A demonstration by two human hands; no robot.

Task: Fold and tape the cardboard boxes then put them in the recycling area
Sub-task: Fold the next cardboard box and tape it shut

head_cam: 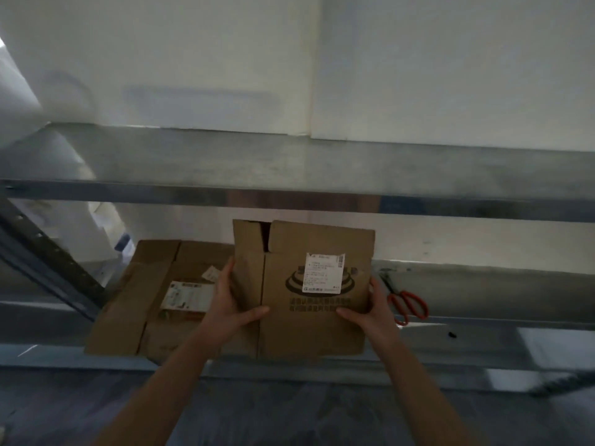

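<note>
The flattened brown cardboard box (pixel 309 304) was held nearly upright in front of the lower grey metal shelf (pixel 483 291). Its printed face was turned toward the camera. A white rectangular shipping label (pixel 323 272) was stuck to the upper part of that face, over a dark printed logo. The top flaps of the box stood slightly apart at a slit. Whether the bottom edge of the box touched the shelf could not be determined.

The left hand (pixel 230 304) gripped the left edge of the box, with its thumb on the front face and its fingers (pixel 227 272) wrapped round the side. The right hand (pixel 375 309) gripped the right edge in the same manner.

To the left of the box, a second flattened brown cardboard carton (pixel 151 300) lay flat on the shelf. To the right of the box, a pair of red-handled scissors (pixel 407 304) lay on the shelf, just beside the right hand. Above the box, large white blocks (pixel 450 75) stood on an upper metal shelf (pixel 289 162).
</note>
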